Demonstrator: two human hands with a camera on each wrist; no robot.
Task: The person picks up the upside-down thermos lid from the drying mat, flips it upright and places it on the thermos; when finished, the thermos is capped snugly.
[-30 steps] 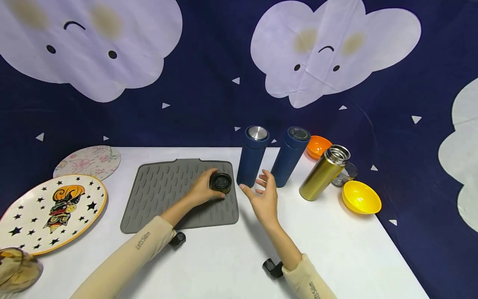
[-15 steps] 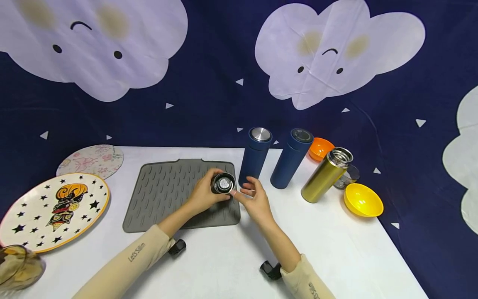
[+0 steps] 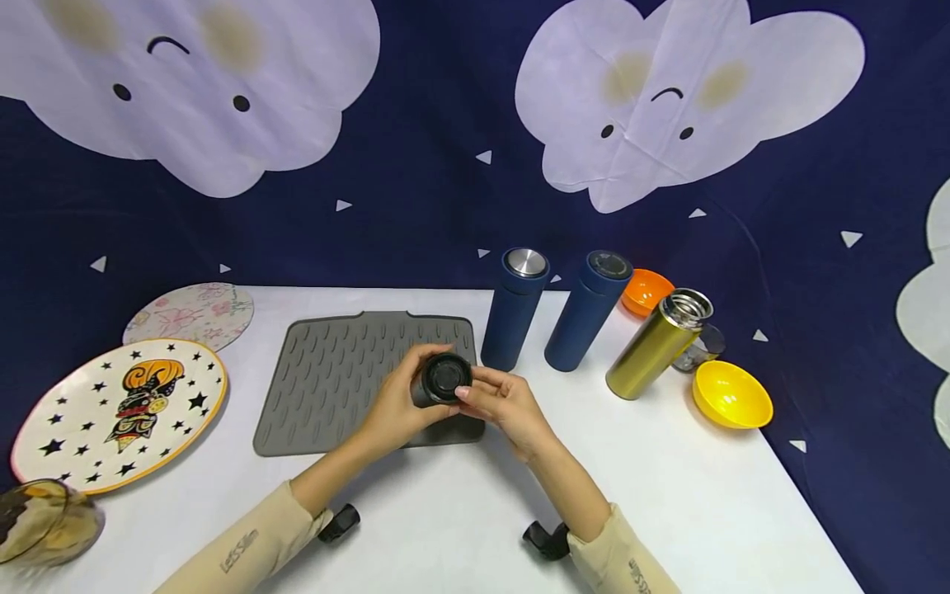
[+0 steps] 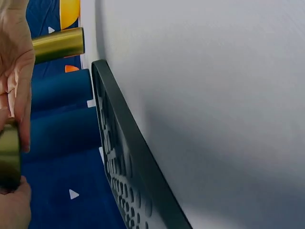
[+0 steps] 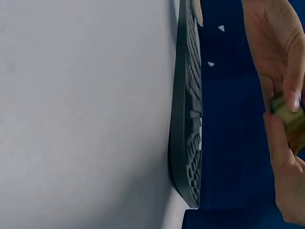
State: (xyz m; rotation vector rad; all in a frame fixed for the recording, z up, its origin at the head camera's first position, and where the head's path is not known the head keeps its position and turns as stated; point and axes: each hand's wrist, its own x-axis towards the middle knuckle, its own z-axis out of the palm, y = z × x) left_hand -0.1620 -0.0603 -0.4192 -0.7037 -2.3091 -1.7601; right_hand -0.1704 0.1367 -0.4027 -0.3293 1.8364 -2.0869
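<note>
Hands meet over the near right corner of the grey mat (image 3: 349, 375) — left hand (image 3: 397, 404) wraps the gold lid (image 3: 439, 381) from below, right hand (image 3: 499, 403) pinches its dark rim, steadying it. Open gold flask (image 3: 653, 345) stands well right of the grip.

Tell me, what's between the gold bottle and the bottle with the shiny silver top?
Another dark blue bottle stands between the gold bottle and the silver-topped bottle, seen in the head view.

Mat (image 3: 334, 379) left of flasks (image 3: 519, 309); bowls (image 3: 731, 394) right; plates (image 3: 119, 408) far left.
</note>
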